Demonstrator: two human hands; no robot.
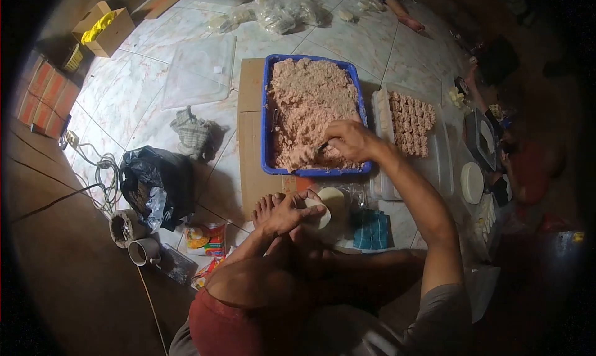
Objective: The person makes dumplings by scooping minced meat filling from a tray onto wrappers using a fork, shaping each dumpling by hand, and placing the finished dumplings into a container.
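Note:
A blue tray point(264, 126) full of pinkish minced filling point(310, 86) lies on cardboard in front of me. My right hand point(351, 141) is over the tray's lower right part, its fingers closed round a dark, thin tool whose end is in the filling. Below the tray, my left hand point(290, 213) holds a round pale wrapper point(320, 216) between thumb and fingers. More round wrappers point(333, 201) lie just beside it. To the right of the tray, a clear container point(383, 117) holds rows of small filled pieces point(410, 123).
A black plastic bag point(158, 182), a cup point(144, 252) and noodle packets point(206, 239) sit at left. A grey cloth point(191, 131) and clear lid point(200, 70) lie further up. A teal packet point(371, 229) is near my legs. Another person's arm point(405, 16) shows at top right.

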